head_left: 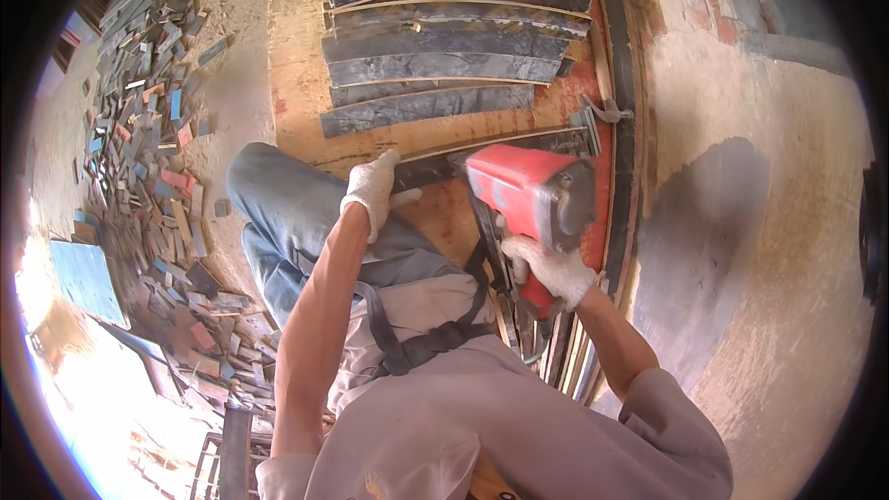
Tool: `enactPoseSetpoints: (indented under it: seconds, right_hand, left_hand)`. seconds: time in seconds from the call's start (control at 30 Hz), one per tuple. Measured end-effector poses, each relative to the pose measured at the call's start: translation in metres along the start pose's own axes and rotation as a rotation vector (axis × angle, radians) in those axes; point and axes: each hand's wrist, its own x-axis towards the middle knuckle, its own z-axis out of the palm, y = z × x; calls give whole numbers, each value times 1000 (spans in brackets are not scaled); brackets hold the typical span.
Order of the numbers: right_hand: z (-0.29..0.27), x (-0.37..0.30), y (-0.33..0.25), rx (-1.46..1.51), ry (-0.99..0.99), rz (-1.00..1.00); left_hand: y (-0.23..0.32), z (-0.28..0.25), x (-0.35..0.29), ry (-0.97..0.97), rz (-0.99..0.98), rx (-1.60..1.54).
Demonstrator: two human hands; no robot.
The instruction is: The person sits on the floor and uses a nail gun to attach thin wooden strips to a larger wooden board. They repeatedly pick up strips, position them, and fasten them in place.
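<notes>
My right hand (560, 273), in a pale work glove, is wrapped round the handle of a red nail gun (519, 176). The gun's dark nose and slim magazine reach down and left of its body, over the right part of a dark board strip (431, 167). My left hand (372, 187), gloved too, pinches the left end of that strip, with the thumb below and the fingers above. The gun's body hides part of the strip, and I cannot tell whether its nose touches the wood.
Several dark curved board strips (444, 69) lie stacked on the wooden bench top (301, 56) ahead. A metal piece (607, 113) sits by the bench's red right edge, next to a plaster wall (787, 157). Wood offcuts (171, 194) litter the floor on the left.
</notes>
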Motion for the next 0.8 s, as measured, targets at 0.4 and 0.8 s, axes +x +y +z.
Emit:
enactPoseSetpoints:
  seconds: [0.4, 0.8]
  right_hand:
    - [22, -3, -29, -10, -89, -49]
    - [22, -16, 9, -17, 99, -98]
  left_hand:
    - [-5, -1, 8, 8, 5, -22]
    - [-4, -10, 3, 55, 42, -5]
